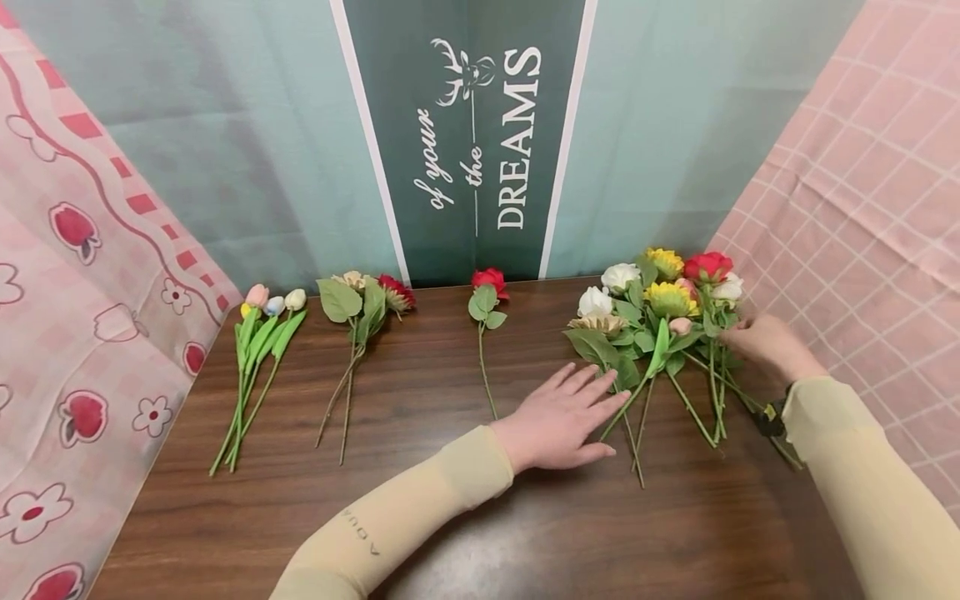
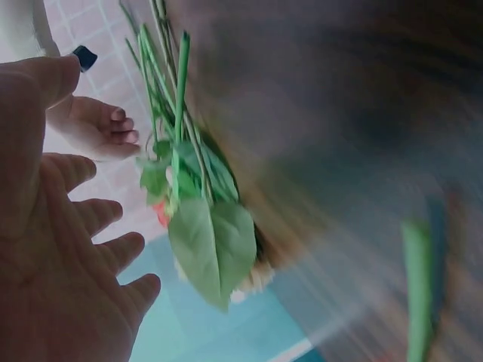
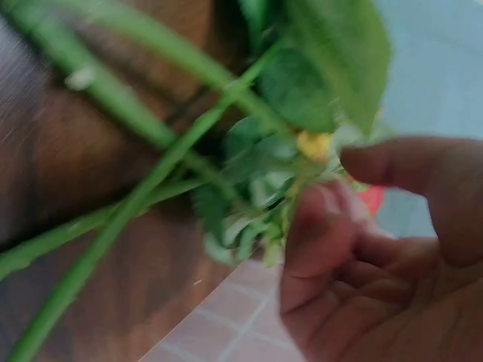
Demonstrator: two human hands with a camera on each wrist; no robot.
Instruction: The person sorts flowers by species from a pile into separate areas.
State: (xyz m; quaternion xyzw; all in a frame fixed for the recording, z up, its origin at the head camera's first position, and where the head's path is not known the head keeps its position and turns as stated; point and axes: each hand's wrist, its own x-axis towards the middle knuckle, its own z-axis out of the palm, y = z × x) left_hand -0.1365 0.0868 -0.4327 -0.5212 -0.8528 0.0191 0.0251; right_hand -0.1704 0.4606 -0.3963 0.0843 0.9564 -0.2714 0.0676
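Note:
A mixed pile of flowers (image 1: 637,337) lies at the table's right: yellow sunflowers (image 1: 670,298), white roses (image 1: 621,277), a red rose (image 1: 708,267) and pink buds, with leaves and green stems. My left hand (image 1: 566,417), palm down with fingers spread, hovers by or touches the stems at the pile's lower left; contact is unclear. On the pile's right side is my right hand (image 1: 768,340), beside the leaves and stems. Its fingers are loosely bent in the left wrist view. From the right wrist view, thumb and forefinger (image 3: 324,219) sit slightly apart, with blurred stems beyond.
Artificial tulips (image 1: 262,333) lie at the far left of the brown table (image 1: 420,367). To their right are a beige and dark red bunch (image 1: 360,308) and a single red rose (image 1: 489,283). Pink cloths flank the table; a green curtain (image 1: 262,150) hangs behind.

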